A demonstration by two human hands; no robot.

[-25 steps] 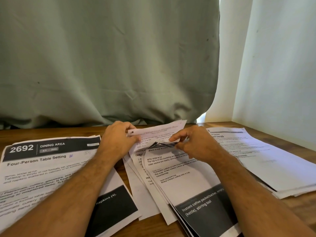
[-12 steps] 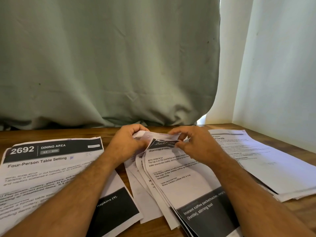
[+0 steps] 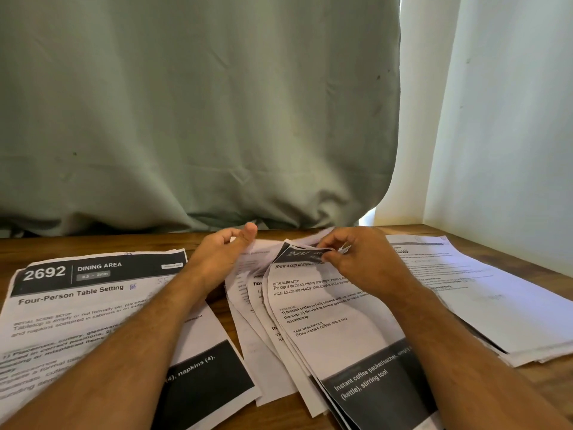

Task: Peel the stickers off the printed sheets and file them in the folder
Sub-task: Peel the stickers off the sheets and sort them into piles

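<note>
A fanned stack of printed sheets (image 3: 328, 330) lies in the middle of the wooden table (image 3: 93, 243), topped by a sheet about brewing instant coffee. My right hand (image 3: 356, 262) pinches the curled top edge of that sheet at its dark header. My left hand (image 3: 223, 252) rests at the far left edge of the stack, thumb raised; its fingers are hidden behind the hand. No sticker can be made out, and no folder is in view.
A large "2692 Dining Area" sheet (image 3: 93, 293) lies at the left under my left forearm. Another pile of sheets (image 3: 480, 293) lies at the right. A green curtain (image 3: 198, 119) hangs behind the table and a white wall (image 3: 511, 119) stands at the right.
The folded-up white sheet that both hands held above the stack has come down. My left thumb has lifted, and my right hand now pinches the dark header edge.
</note>
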